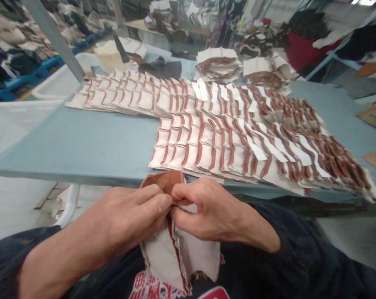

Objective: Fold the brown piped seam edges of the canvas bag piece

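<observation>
A sewn fabric piece (pixel 158 249), off-white outside with a brown lining at its top and a brown seam down its middle, hangs in front of my body. My left hand (pixel 141 211) grips its upper edge with fingers curled, close to the seam. Right beside it, my right hand (pixel 200 207) pinches the same edge between thumb and fingers. The fingertips of both hands nearly meet at the top of the seam. What lies between them is hidden. The piece is just in front of the table's near edge.
Rows of overlapping off-white and brown fabric pieces (pixel 188 141) cover much of the blue table (pixel 119 141), some with white paper strips (pixel 278 147). Stacks of fabric (pixel 219 62) stand behind. White bins (pixel 13 120) are at the left, near a metal post (pixel 52 37).
</observation>
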Action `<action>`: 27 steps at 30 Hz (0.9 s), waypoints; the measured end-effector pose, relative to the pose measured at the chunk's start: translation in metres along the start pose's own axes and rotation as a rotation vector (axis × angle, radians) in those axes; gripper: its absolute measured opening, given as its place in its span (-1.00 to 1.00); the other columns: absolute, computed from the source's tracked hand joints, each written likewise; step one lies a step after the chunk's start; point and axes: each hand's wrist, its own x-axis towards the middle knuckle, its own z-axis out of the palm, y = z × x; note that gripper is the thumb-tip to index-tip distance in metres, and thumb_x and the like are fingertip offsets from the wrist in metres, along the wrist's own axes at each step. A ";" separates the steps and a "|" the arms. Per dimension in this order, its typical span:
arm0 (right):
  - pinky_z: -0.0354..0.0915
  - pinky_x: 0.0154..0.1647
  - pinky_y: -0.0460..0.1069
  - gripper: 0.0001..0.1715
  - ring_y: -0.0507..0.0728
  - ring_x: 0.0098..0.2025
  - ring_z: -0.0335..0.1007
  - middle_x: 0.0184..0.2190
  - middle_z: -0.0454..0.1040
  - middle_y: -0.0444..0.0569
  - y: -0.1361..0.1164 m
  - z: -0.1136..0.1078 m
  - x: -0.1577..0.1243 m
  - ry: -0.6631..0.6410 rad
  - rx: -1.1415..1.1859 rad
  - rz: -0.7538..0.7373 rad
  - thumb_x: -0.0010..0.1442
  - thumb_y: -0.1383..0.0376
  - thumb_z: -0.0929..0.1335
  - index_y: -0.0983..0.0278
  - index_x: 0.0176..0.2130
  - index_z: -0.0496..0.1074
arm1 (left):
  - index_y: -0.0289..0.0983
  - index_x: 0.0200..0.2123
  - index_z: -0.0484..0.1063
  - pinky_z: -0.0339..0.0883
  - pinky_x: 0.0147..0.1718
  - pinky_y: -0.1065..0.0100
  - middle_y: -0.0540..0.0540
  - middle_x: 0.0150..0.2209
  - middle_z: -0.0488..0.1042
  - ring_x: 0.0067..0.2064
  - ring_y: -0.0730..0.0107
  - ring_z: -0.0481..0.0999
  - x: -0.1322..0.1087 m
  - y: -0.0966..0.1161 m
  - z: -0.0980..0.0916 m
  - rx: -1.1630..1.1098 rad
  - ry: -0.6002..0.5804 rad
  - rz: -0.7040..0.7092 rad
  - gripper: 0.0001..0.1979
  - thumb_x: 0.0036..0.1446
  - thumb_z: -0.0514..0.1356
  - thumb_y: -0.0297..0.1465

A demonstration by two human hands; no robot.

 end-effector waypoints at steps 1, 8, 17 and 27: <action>-0.10 -0.46 -0.05 -0.73 -0.05 -0.53 -0.08 -0.60 0.06 -0.29 0.000 -0.003 0.000 -0.022 0.078 0.028 0.07 0.43 0.32 0.24 -0.54 0.13 | -0.24 -0.21 0.44 0.21 -0.50 0.33 0.00 -0.39 0.49 -0.43 0.39 0.46 -0.001 -0.001 0.002 0.037 -0.009 0.047 -0.73 0.53 -0.01 -0.47; -0.04 -0.59 -0.13 -0.72 -0.06 -0.58 -0.03 -0.61 0.16 -0.29 0.012 -0.006 -0.005 -0.284 0.863 0.486 0.07 0.14 0.40 0.24 -0.47 0.28 | -0.25 0.17 0.34 0.42 -0.28 0.30 -0.08 -0.24 0.60 -0.31 0.29 0.54 -0.005 -0.001 0.013 0.146 -0.015 0.180 -0.62 0.53 -0.18 -0.55; 0.10 -0.54 -0.17 -0.93 -0.05 -0.54 0.15 -0.59 0.28 -0.23 0.017 0.005 -0.020 -0.090 0.639 0.349 0.01 0.34 0.33 0.27 -0.50 0.35 | -0.24 0.10 0.33 0.31 -0.44 0.38 -0.01 -0.32 0.58 -0.39 0.39 0.55 0.006 0.009 0.025 -0.091 0.144 0.033 -0.72 0.36 0.11 -0.56; 0.22 -0.45 -0.16 -0.87 -0.02 -0.50 0.36 -0.52 0.49 -0.13 0.019 0.005 -0.033 0.058 0.385 0.072 0.07 0.44 0.31 0.31 -0.43 0.46 | -0.20 -0.23 0.37 0.26 -0.36 0.45 0.08 -0.38 0.48 -0.37 0.49 0.46 0.012 0.007 0.015 -0.310 -0.096 -0.086 -0.78 0.50 0.01 -0.51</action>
